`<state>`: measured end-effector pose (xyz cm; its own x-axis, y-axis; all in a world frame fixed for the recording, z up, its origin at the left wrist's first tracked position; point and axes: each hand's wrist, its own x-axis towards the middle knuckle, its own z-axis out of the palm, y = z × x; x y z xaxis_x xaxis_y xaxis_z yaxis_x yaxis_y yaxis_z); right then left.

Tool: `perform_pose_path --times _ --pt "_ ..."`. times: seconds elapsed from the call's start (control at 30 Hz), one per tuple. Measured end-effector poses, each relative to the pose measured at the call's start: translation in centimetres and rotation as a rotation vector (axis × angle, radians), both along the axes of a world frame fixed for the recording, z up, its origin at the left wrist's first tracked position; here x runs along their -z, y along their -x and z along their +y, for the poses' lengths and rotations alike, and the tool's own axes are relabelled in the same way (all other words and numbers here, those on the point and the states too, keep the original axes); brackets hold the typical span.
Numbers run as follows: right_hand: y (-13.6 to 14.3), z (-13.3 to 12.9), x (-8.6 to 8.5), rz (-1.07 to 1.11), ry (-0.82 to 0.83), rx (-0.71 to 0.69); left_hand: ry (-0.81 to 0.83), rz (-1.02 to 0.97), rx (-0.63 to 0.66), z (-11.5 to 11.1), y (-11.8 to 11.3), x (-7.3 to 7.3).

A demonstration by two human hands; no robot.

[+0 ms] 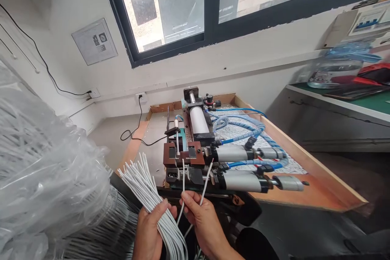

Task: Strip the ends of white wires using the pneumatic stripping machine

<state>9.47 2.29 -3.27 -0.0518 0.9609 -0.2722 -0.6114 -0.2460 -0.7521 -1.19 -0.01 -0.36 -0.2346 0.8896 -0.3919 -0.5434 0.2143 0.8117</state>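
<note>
My left hand [151,227] is closed around a thick bundle of thin white-grey cables [144,185], whose cut ends fan out up and to the left. In my right hand [205,221] the thumb and finger pinch a single white cable [183,174]; its tip points up at the machine. A second cable [207,182] passes through the same hand, leaning right. Just beyond both hands stands a pneumatic machine [184,153] with a brown clamp block and silver cylinders. The cable tips overlap the block in this view; I cannot tell whether they touch it.
Blue air hoses [250,130] loop behind the cylinders over white scraps inside a wooden-edged tray [329,201]. More cables in clear plastic wrap [57,170] are piled at the left. A green-topped shelf [365,99] with a water jug [335,67] stands right.
</note>
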Motion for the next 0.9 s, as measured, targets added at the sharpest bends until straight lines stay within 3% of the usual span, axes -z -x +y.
perform_pose_path --times 0.2,0.37,0.9 --pt "0.0 0.6 -0.7 0.094 0.094 -0.031 -0.001 0.005 0.055 -0.1 0.0 0.2" --pt "0.0 0.7 -1.2 0.186 0.123 -0.070 0.006 0.072 0.020 -0.1 0.0 0.2" --pt "0.6 1.0 -1.8 0.269 0.206 -0.010 0.015 0.129 0.024 0.2 0.2 -0.3"
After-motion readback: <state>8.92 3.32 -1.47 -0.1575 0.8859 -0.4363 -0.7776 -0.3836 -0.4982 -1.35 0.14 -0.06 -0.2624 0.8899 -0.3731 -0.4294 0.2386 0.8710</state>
